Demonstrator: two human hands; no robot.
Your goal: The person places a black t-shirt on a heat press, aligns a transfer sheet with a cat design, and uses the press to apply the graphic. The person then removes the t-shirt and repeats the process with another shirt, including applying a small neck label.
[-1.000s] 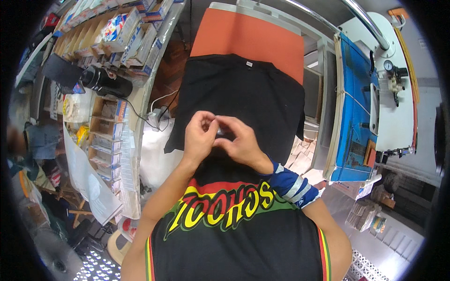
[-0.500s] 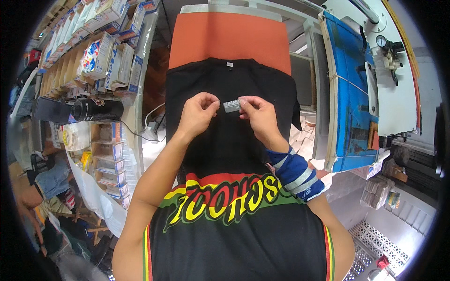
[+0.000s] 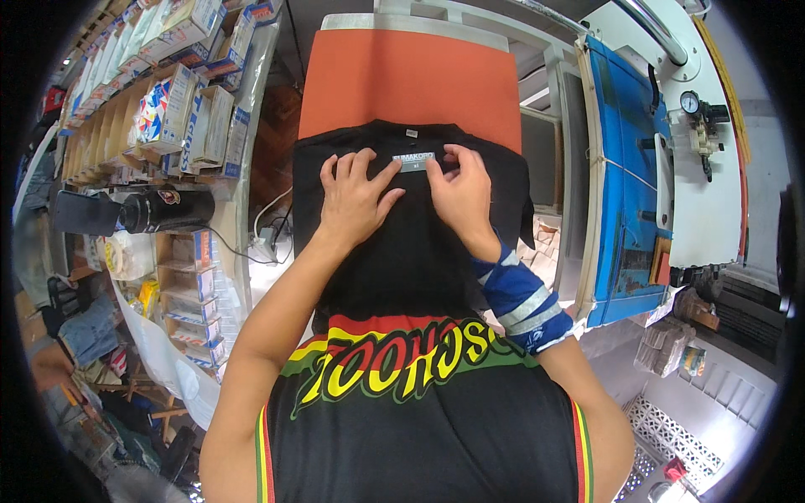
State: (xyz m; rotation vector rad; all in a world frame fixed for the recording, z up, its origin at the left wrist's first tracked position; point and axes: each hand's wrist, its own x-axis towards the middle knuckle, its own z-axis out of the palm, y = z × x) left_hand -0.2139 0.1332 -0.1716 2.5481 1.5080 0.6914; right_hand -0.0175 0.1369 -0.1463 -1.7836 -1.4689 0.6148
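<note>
A black T-shirt (image 3: pixel 377 260) lies spread on an orange pad (image 3: pixel 407 80), collar toward the far end, with a small light tag at the neck. A grey rectangular label (image 3: pixel 417 163) with pale printing lies flat just below the collar. My left hand (image 3: pixel 352 197) rests palm down on the shirt, fingers spread, its index fingertip at the label's left edge. My right hand (image 3: pixel 461 193), with a blue striped cloth round the forearm, has its thumb at the label's right end and its fingers loosely bent and apart.
Shelves of cardboard boxes (image 3: pixel 163 105) line the left, with a black cylinder (image 3: pixel 168 210), a cable and a sheet of film. At right stand a blue padded press plate (image 3: pixel 625 184) and a white machine part (image 3: pixel 708 218) with a gauge (image 3: pixel 689 102) and a metal bar.
The label, earlier between my hands and then held by my right hand, now lies nearer the collar. My hands have moved up the shirt; my left fingers have spread out.
</note>
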